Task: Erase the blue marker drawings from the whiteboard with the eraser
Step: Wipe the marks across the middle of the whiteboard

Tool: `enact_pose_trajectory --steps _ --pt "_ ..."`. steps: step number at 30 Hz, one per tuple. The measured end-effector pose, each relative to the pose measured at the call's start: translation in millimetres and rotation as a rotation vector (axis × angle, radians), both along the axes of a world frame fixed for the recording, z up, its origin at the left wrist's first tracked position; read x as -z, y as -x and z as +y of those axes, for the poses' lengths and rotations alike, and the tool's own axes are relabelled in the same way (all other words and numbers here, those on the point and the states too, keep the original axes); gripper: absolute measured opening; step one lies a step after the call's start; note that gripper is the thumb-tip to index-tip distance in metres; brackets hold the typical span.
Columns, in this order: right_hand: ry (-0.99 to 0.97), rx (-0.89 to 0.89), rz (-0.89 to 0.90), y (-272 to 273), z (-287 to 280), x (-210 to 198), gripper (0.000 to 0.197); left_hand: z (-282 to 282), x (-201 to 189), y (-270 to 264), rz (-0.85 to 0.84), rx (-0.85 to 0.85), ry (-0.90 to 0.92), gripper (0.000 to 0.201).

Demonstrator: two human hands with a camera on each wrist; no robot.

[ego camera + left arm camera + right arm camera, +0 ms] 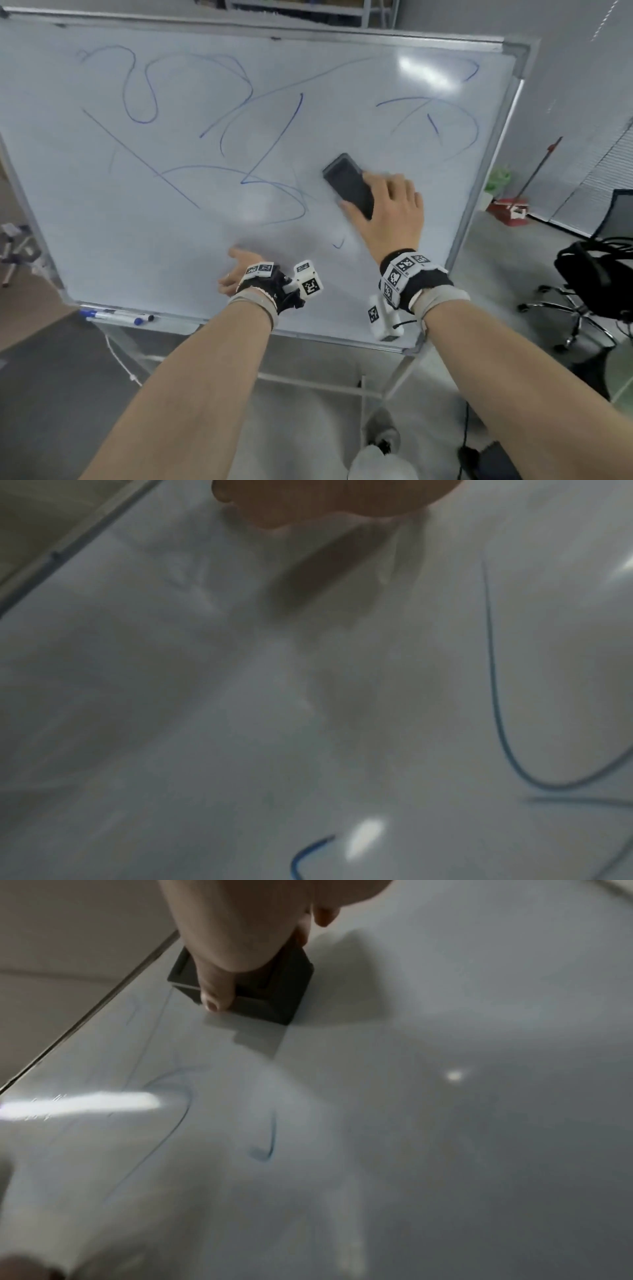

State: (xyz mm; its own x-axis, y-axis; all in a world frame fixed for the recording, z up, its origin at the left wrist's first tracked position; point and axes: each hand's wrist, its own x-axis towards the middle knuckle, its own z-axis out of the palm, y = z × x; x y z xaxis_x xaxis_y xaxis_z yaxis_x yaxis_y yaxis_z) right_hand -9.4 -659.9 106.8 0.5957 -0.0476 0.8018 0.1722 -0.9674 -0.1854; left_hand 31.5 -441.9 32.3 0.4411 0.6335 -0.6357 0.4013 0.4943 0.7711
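Note:
The whiteboard (205, 226) on its stand carries blue marker drawings (137, 89) across the top, middle and right. My right hand (363, 192) grips the black eraser (346, 181) and holds it flat on the board, right of centre. In the right wrist view the thumb (219, 988) lies over the eraser (274, 993), with a short blue stroke (270, 1139) below it. My left hand (239, 270) rests against the board's lower middle and holds nothing. The left wrist view shows only the left hand's edge (325, 501) and a curved blue line (496, 696).
Two markers (116, 315) lie on the ledge at the board's lower left. A black office chair (589, 274) stands to the right, with a red dustpan and broom (507, 209) behind it. The stand's metal legs (394, 380) and a cable are on the floor below.

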Motion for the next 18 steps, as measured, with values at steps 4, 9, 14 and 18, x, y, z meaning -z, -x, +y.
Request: enact_pose_trajectory --steps 4,9,14,18 --pt "-0.107 0.129 -0.055 5 -45 -28 0.058 -34 -6 2 -0.041 0.04 -0.103 0.074" --pt "-0.106 -0.049 0.027 4 -27 -12 0.052 -22 -4 -4 -0.031 -0.108 -0.016 0.077" --pt "0.398 -0.359 0.307 6 1 52 0.057 2 5 -5 0.067 -0.077 -0.024 0.081" --pt "0.485 -0.389 0.284 4 2 54 0.056 5 1 7 0.068 0.105 -0.064 0.074"
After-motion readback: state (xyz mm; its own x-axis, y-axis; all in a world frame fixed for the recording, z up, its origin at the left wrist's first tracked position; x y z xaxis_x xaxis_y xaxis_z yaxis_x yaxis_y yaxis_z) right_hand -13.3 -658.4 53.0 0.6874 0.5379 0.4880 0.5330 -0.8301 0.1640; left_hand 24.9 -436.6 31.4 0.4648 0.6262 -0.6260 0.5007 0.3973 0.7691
